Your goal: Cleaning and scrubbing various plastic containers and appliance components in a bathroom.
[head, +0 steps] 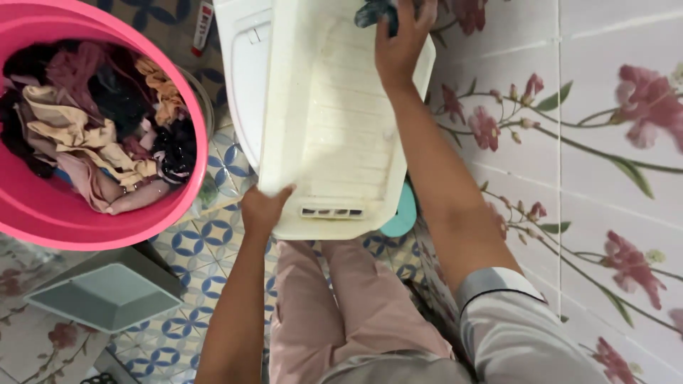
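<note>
Soft, even daylight fills the room, brightest at three o'clock on the glossy wall tiles (612,213); shadows faint, slight blur throughout.

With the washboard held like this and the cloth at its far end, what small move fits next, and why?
Probably the right hand should draw the dark cloth down the ribbed face of the white washboard. The cloth sits bunched at the top edge under that hand, while the left hand grips the board's near corner, seemingly steadying it.
</note>
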